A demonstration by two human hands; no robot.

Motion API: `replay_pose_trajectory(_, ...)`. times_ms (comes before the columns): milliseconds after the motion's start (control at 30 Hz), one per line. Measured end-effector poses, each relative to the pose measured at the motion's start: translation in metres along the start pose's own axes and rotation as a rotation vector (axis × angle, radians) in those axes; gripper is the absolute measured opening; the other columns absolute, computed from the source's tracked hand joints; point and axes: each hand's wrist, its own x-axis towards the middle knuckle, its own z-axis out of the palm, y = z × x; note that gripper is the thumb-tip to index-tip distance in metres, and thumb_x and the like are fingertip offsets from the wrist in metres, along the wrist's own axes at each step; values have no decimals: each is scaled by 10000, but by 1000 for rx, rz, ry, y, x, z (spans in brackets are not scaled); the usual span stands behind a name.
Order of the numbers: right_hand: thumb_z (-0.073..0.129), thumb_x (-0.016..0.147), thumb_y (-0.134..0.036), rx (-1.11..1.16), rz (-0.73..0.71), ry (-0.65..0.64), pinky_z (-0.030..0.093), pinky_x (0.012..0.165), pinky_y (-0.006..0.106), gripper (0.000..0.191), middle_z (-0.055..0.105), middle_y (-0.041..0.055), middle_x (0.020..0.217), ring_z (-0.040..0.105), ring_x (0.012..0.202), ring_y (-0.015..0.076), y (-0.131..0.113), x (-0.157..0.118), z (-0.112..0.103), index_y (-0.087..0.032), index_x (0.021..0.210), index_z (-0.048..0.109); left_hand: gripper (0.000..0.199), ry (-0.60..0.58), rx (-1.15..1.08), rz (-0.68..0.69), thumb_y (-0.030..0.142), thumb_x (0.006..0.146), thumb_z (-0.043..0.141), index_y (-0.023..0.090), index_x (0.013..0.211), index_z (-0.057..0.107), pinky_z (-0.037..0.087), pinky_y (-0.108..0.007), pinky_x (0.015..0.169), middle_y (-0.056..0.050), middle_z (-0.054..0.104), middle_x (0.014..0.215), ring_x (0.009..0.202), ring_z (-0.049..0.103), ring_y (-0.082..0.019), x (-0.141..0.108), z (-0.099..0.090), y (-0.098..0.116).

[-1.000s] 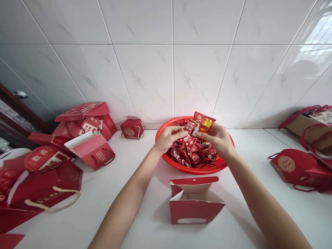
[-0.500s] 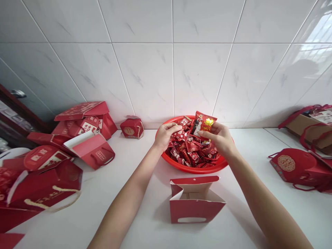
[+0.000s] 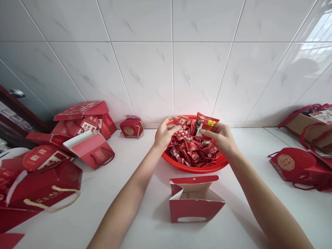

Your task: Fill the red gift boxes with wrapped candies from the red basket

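Countertop (image 3: 145, 221), white, against marbled tile wall (image 3: 145, 76), left fingers (image 3: 171, 129) pinching small red packet (image 3: 183, 121), right fingers (image 3: 208, 134) gripping larger packet (image 3: 204, 123)

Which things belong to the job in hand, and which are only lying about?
In use:
wrapped packet in the right hand
red basket of packets
open box in front, probably

Lying about, it seems:
small box by the wall
red boxes at left
red box at right
brown box behind it
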Motion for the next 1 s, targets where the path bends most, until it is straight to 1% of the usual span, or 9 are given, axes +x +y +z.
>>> replay_pose_trajectory(167,937,626,-372,19,-4,17,654,765,384,309,811,46,812,765,734,229,-2,-1,3,-196,841,802,241,-86,151,115,352,684,828,204,864,767,588,-339,814,-8,787,800,822,758,-228,-1,0,-2)
replay_pose_trajectory(267,936,640,-378,20,4,17,654,771,401,288,785,31,747,763,733,238,-4,-2,4,-204,818,789,163,-114,249,177,326,729,766,205,829,813,593,-383,915,-38,816,891,920,762,-249,-2,1,-1)
replay_pose_trajectory(333,928,669,-399,14,1,11,651,794,417,303,788,36,770,766,767,248,-4,-2,2,-207,856,786,162,-109,308,176,301,746,730,212,833,834,603,-387,905,-41,826,917,922,764,-250,-2,2,0)
replay_pose_trajectory(433,904,734,-427,13,-22,-35,639,845,405,336,818,55,928,774,854,241,-3,-2,-1,-220,971,789,177,-58,395,151,256,766,685,224,832,846,623,-382,857,-31,833,920,869,770,-242,-3,1,0)
replay_pose_trajectory(500,880,779,-450,42,-25,-73,629,866,377,324,821,48,987,776,911,234,-2,-1,-2,-240,1009,792,199,-30,482,166,199,770,659,235,817,849,620,-379,891,-20,836,912,884,776,-237,-3,1,0)
replay_pose_trajectory(600,862,799,-493,115,-12,-65,622,882,354,299,819,28,950,777,937,230,-1,1,-3,-260,973,798,234,-89,586,207,150,759,660,257,829,856,605,-369,947,-5,839,927,947,783,-238,-4,1,-2)
replay_pose_trajectory(733,869,792,-488,80,-32,-34,621,895,365,296,823,38,964,774,966,243,0,1,-1,-253,961,810,192,-233,511,143,276,761,765,254,924,863,631,-385,867,-22,840,967,916,791,-263,-7,2,-1)
replay_pose_trajectory(833,865,795,-483,41,-28,-38,637,835,378,291,824,57,1000,768,990,265,-3,-1,-1,-244,952,812,327,-275,412,84,408,706,871,229,980,861,628,-413,898,-55,836,1034,975,786,-299,-9,3,2)
replay_pose_trajectory(1000,888,761,-463,54,-1,-102,644,710,370,325,815,46,950,755,782,223,-6,-3,-1,-235,978,808,455,-312,316,52,550,675,901,240,1006,861,609,-442,948,-59,837,1037,1019,777,-325,-9,5,5)
